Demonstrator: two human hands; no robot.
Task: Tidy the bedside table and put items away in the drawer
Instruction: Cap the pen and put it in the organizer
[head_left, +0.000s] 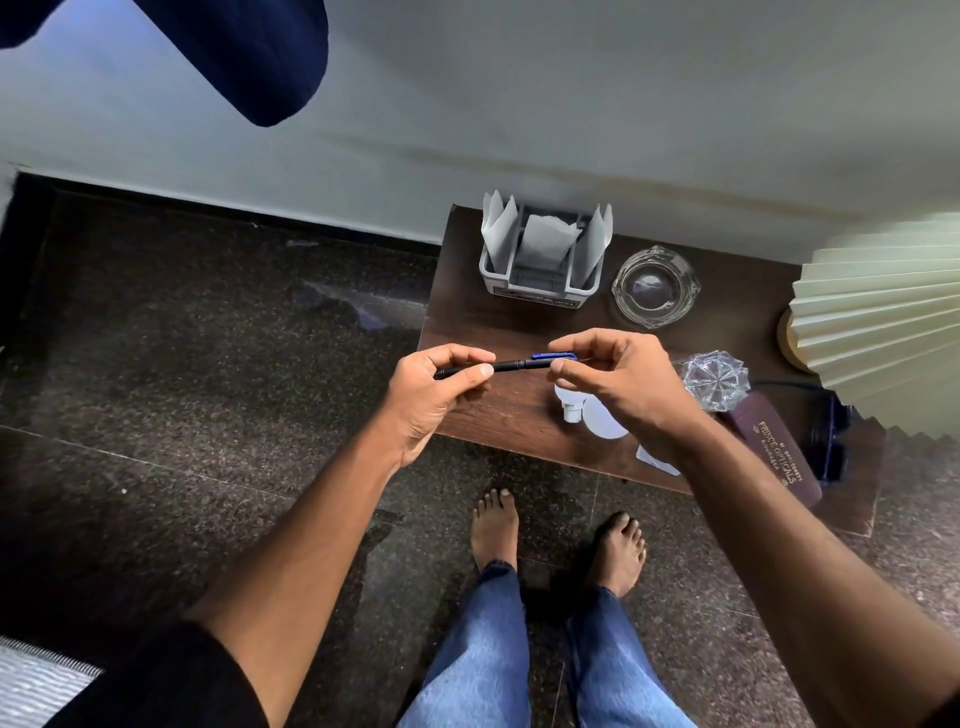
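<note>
A black pen (511, 365) with a blue clip lies level in the air above the front left of the dark wooden bedside table (467, 322). My left hand (436, 395) pinches its left end. My right hand (613, 384) pinches the capped right end by the clip. On the table under my right hand lie a small white bottle (571, 408), a white round disc (602, 421) and a white card (655, 460), all partly hidden by my wrist. No drawer shows in this view.
At the back stand a grey organiser (537, 283) with white papers and a glass ashtray (655, 288). A faceted glass piece (716, 379), a maroon spectacle case (779, 447), a dark blue object (831, 441) and a pleated lamp (883, 317) fill the right side. My bare feet (493, 525) stand on dark stone floor.
</note>
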